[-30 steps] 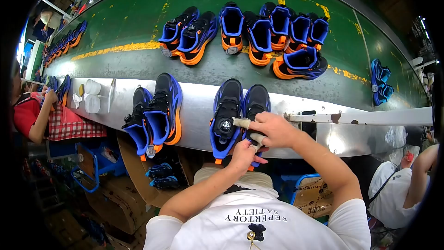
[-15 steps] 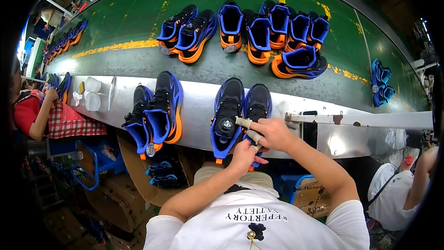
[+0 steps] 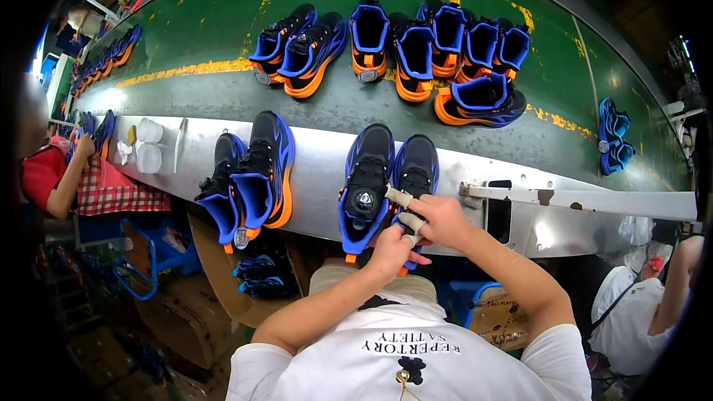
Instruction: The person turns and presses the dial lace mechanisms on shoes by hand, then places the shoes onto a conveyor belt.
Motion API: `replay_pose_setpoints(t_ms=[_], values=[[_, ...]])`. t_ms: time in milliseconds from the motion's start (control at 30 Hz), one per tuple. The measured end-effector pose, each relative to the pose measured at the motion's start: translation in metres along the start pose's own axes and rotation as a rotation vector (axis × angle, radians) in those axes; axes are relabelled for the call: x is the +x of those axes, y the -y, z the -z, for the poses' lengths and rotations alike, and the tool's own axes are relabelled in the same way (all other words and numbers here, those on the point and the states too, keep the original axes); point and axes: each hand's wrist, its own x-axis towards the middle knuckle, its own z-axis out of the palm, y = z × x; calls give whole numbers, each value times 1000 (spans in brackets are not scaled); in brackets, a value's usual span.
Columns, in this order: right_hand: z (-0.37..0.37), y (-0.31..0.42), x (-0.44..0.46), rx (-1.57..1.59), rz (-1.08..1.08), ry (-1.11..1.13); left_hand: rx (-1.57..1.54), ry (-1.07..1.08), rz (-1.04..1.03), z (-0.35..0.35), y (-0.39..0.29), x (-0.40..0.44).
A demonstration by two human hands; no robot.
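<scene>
Close in, the left hand [image 3: 394, 251] and right hand [image 3: 443, 220] meet with bent fingers over the rear of one black-and-blue shoe [image 3: 415, 156], hiding much of its opening; I cannot tell what, if anything, they pinch. Rough beige wraps [image 3: 399, 197] sheathe some fingers. Just left stands its mate [image 3: 369, 148], with a soft dark upper and a shiny round dial [image 3: 364, 200]. Both rest on a scuffed metal ledge [image 3: 319, 178], with two more shoes [image 3: 271, 145] and two white tubs [image 3: 149, 157] farther left. A chipped white bar [image 3: 594, 202] cuts across the ledge's right side. Beyond, the worn green surface [image 3: 193, 37] bears eight orange-soled shoes [image 3: 445, 67] midway and two brighter blue ones [image 3: 610, 130] at right.
</scene>
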Motion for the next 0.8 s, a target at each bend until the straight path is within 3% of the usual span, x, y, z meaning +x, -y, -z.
replay_pose_setpoints(t_ms=[133, 400, 667, 800], values=[[36, -23, 9, 50, 190, 164, -67, 128, -3, 2, -14, -10], [42, -23, 23, -137, 515, 293, -57, 80, -20, -3, -3, -2], [-13, -19, -22, 69, 57, -158, -48, 45, 47, -7, 4, 3], [34, -14, -7, 292, -129, 159, -255, 213, 7, -7, -14, -18]])
